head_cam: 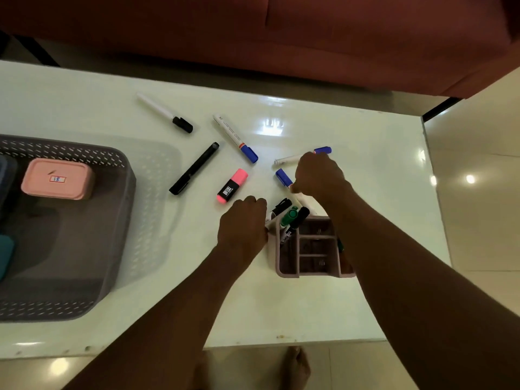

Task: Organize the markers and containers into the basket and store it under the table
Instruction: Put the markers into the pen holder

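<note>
A grey perforated basket (123, 192) stands on the left of the white table and holds a pink container (56, 178) and a teal one (5, 257). A mauve compartment organizer (309, 275) near the front edge holds a green-capped marker (290, 216) and a black marker (300, 216). My left hand (243, 225) is curled just left of the organizer around a black-capped white marker (281, 206). My right hand (319, 177) is closed on a blue-capped marker (283, 178). Another blue-capped marker (323, 150) lies just beyond that hand.
Loose on the table lie a pink highlighter (232, 186), a long black marker (194, 168), a white marker with blue cap (249, 153) and a white marker with black cap (183, 124). A red sofa (309, 38) runs behind the table. Tiled floor lies to the right.
</note>
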